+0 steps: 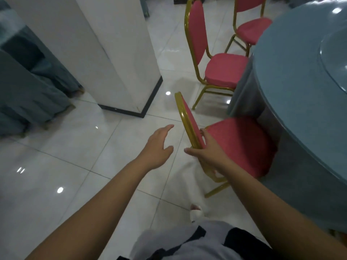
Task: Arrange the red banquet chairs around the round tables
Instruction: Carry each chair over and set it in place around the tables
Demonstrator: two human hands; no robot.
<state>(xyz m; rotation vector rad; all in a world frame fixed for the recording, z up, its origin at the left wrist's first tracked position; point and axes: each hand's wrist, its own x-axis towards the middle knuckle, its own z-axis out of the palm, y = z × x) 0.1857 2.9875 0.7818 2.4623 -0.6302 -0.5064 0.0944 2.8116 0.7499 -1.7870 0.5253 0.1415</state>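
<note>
HANDS ON THE LAST CHAIR: A person's right hand (pixel 208 152) grips the gold-framed backrest (pixel 190 120) of a red padded banquet chair (pixel 240 145) at a round table (pixel 291 81) draped in grey-blue cloth. The thumb is curled round the outer side of the frame and the fingers lie on the red padding. The chair's seat faces the table, its front edge at or just under the hanging cloth. The backrest stands on the side away from the table, its long rim running roughly along the table's edge and away from the person. The left hand (pixel 157 147) hangs open with fingers spread and relaxed, holding nothing, just beside the backrest on the side farther from the table. The right hand is the nearer of the two, on the frame itself; the left would need a short reach toward the table to take the rim's free stretch. Any further push looks set to go straight at the table. A second red chair (pixel 223 70) sits farther round the table's edge, seat against the cloth, with a third red chair (pixel 251 29) beyond it
</note>
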